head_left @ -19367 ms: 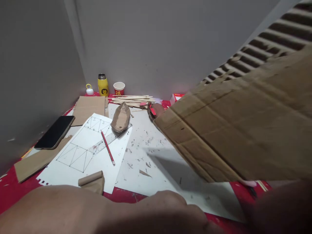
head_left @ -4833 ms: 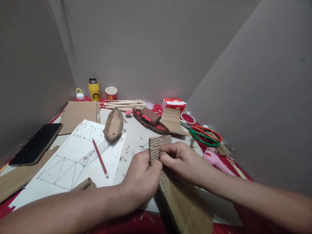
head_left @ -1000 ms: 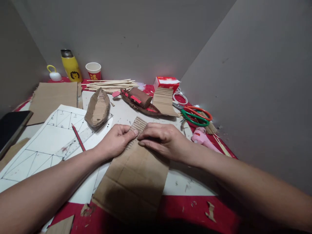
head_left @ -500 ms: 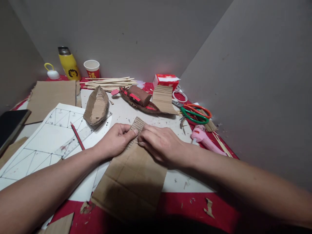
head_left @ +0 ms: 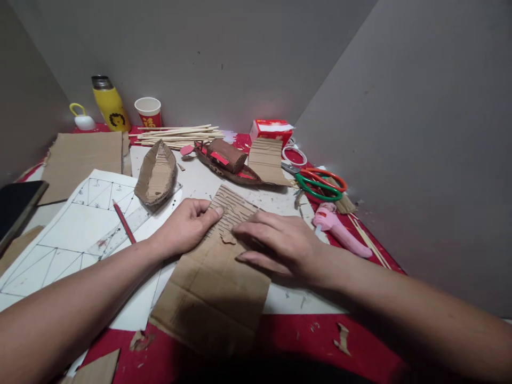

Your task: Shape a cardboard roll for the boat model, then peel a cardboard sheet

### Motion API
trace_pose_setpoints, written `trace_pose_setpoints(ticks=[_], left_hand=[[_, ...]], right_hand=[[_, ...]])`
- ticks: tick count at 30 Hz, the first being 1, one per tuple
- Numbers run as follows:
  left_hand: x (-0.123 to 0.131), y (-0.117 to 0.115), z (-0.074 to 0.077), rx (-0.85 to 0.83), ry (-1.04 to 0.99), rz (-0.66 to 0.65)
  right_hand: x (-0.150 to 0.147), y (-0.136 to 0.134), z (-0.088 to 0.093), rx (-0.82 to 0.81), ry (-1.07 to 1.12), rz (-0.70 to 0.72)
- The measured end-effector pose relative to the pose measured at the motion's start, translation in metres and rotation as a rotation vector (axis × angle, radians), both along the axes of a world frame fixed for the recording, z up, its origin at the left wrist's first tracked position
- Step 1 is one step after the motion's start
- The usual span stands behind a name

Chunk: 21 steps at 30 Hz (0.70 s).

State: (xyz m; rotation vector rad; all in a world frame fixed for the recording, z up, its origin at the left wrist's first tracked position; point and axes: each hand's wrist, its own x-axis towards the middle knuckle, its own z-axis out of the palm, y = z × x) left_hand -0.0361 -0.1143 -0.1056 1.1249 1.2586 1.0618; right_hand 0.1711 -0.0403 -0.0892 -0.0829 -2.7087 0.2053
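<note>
A piece of brown cardboard (head_left: pixel 216 298) lies in front of me, its top layer peeled off at the far end so that the corrugated ridges show. My left hand (head_left: pixel 188 224) grips its left edge, thumb on the ridged face. Over the right side rests my right hand (head_left: pixel 284 242), its thumb apart from the fingers and nothing held between them. A small torn paper flap (head_left: pixel 228 238) curls up beside its fingertips, at the border between ridges and smooth paper.
Behind the cardboard are a cardboard boat hull (head_left: pixel 157 176) and a brown model boat (head_left: pixel 224 160). Scissors (head_left: pixel 320 184) and a pink glue gun (head_left: pixel 340 229) lie at right. A drawing sheet (head_left: pixel 60 229), ruler (head_left: pixel 120 232), red pencil (head_left: pixel 124 221) and phone (head_left: pixel 20 208) are at left.
My right hand has shifted right and toward me, its pinch loosened and thumb spread. More of the ridged area and the torn flap now show. The left hand keeps its grip.
</note>
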Motion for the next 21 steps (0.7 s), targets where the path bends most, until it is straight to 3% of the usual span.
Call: trace_pose_setpoints(ticks=[5, 11, 16, 21], left_hand=[[0.001, -0.001, 0.000, 0.016, -0.064, 0.009], [0.004, -0.002, -0.002, 0.030, -0.120, -0.034], [0.000, 0.003, -0.002, 0.037, -0.142, 0.064], [-0.008, 0.007, 0.000, 0.040, -0.130, 0.160]], right_hand=[[-0.020, 0.005, -0.004, 0.122, 0.040, 0.022], [-0.020, 0.007, -0.004, 0.103, 0.047, 0.156], [0.006, -0.010, 0.005, -0.129, -0.057, 0.276], [0.030, -0.030, 0.024, -0.438, -0.354, 0.325]])
